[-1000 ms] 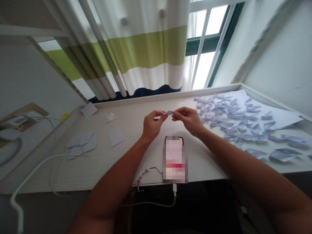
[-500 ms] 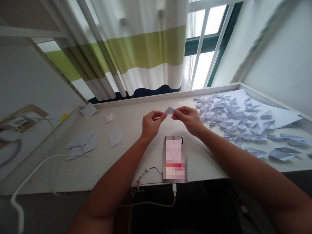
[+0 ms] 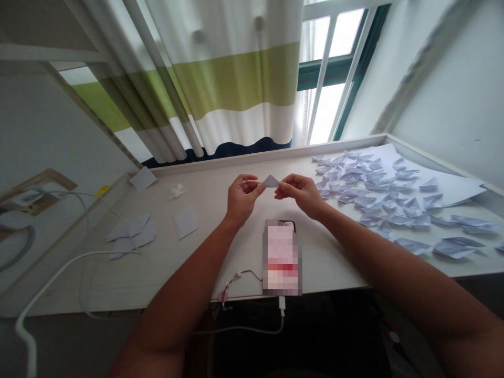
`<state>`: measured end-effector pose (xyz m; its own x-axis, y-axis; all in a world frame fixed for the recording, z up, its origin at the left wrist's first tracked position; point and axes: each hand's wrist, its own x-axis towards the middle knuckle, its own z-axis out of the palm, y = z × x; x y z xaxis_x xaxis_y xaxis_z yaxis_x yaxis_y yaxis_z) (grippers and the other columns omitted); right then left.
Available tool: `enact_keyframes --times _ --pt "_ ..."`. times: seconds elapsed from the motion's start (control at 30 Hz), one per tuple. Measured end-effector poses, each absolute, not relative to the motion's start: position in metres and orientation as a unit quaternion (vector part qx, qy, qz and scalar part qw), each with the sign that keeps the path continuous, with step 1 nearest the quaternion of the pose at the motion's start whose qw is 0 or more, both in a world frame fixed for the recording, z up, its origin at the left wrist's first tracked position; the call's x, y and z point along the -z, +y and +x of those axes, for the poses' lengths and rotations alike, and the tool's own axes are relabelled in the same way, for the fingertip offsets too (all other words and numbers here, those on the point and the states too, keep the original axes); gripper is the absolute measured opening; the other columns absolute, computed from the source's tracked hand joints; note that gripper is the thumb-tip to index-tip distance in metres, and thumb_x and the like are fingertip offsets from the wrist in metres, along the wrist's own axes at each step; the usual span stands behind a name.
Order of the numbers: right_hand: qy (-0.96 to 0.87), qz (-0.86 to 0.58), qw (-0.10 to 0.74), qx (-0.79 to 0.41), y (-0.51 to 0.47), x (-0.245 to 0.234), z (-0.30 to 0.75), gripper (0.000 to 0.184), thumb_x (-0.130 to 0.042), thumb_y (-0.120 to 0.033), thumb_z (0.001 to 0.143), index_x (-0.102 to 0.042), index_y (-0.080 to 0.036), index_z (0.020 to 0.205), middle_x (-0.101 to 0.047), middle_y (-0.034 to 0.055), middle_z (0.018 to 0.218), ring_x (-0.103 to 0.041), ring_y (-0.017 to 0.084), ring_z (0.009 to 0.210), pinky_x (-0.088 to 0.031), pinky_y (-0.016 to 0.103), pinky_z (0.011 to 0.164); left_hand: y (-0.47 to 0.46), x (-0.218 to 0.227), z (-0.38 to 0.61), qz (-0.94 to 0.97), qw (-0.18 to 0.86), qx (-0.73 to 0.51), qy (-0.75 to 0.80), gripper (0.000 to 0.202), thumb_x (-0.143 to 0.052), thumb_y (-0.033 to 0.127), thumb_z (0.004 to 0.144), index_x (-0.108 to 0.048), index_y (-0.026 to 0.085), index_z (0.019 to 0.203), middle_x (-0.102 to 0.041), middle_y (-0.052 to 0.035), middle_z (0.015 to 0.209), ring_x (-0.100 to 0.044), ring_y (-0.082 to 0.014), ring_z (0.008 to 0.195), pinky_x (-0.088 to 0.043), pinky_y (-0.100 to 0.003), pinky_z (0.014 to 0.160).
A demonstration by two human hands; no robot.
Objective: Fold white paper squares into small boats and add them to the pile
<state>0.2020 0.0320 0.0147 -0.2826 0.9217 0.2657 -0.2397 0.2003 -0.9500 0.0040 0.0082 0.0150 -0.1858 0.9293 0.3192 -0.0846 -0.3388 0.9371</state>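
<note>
Both of my hands are raised above the middle of the desk [image 3: 220, 262] and pinch one small folded piece of white paper [image 3: 271, 181] between them. My left hand [image 3: 240, 198] grips its left end with thumb and forefinger. My right hand [image 3: 300, 193] grips its right end, fingers curled. Below the hands a phone [image 3: 280, 256] lies flat near the front edge of the desk, with a charging cable plugged in.
Several small folded paper boats [image 3: 370, 191] are spread over the right side, partly on a large white sheet [image 3: 452, 186]. Flat paper squares [image 3: 132, 233] and a crumpled scrap [image 3: 177, 190] lie at left. A white cable [image 3: 59, 268] loops at left. A curtain [image 3: 220, 84] hangs behind.
The folded paper has turned up slightly between my fingers and shows a pointed corner; both hands have shifted a little to the left.
</note>
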Motion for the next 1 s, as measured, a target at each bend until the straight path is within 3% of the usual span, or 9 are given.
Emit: enact_keyframes --times 0.1,0.23,0.33,0.5,0.73,1.0 --pt "-0.561 -0.297 0.529 -0.563 0.032 -0.015 0.200 0.054 -0.102 -0.066 0.065 -0.077 -0.020 0.079 -0.081 0.0044 0.074 -0.078 0.019 0.067 -0.068 0.037 0.072 0.008 -0.015 0.007 0.467 0.407 -0.669 0.412 0.039 -0.102 0.032 0.064 -0.076 0.018 0.090 -0.080 -0.0032 0.086 -0.075 -0.0159 0.082 -0.060 -0.031 0.083" --pt "-0.522 -0.301 0.527 -0.600 0.033 -0.013 0.199 0.050 -0.104 -0.059 0.064 -0.077 -0.020 0.079 -0.081 0.0040 0.074 -0.077 0.018 0.065 -0.068 0.035 0.071 0.006 -0.012 0.011 0.485 0.379 -0.670 0.415 0.029 -0.098 0.038 0.073 -0.079 0.019 0.085 -0.079 -0.0022 0.080 -0.074 -0.0157 0.076 -0.060 -0.030 0.075" --pt "-0.480 -0.296 0.535 -0.629 0.036 -0.013 0.200 0.045 -0.105 -0.052 0.065 -0.076 -0.020 0.079 -0.080 0.0031 0.074 -0.076 0.017 0.064 -0.069 0.034 0.071 0.003 -0.010 0.012 0.550 0.313 -0.651 0.419 0.022 -0.092 0.038 0.083 -0.083 0.021 0.093 -0.082 -0.0036 0.083 -0.077 -0.0184 0.077 -0.061 -0.033 0.074" --pt "-0.445 -0.292 0.533 -0.658 0.038 -0.013 0.202 0.039 -0.105 -0.043 0.067 -0.076 -0.020 0.080 -0.079 0.0029 0.074 -0.077 0.016 0.067 -0.070 0.031 0.073 -0.001 -0.012 0.009 0.637 0.187 -0.637 0.391 0.011 -0.086 0.033 0.089 -0.088 0.024 0.095 -0.086 -0.0057 0.098 -0.079 -0.0208 0.089 -0.062 -0.036 0.085" --pt "-0.460 -0.296 0.528 -0.649 0.038 -0.012 0.202 0.042 -0.104 -0.044 0.068 -0.076 -0.022 0.090 -0.081 0.0034 0.078 -0.079 0.020 0.070 -0.072 0.039 0.079 -0.002 -0.018 0.004 0.665 0.171 -0.596 0.416 0.017 -0.079 0.041 0.096 -0.086 0.026 0.091 -0.083 -0.0051 0.093 -0.075 -0.0222 0.089 -0.059 -0.037 0.086" --pt "-0.504 -0.291 0.547 -0.601 0.036 -0.013 0.202 0.047 -0.100 -0.052 0.074 -0.075 -0.022 0.101 -0.082 0.0023 0.084 -0.080 0.019 0.073 -0.071 0.043 0.085 -0.004 -0.017 0.008 0.678 0.162 -0.580 0.423 0.016 -0.077 0.038 0.097 -0.082 0.025 0.089 -0.081 -0.0042 0.090 -0.072 -0.0211 0.086 -0.058 -0.035 0.086"
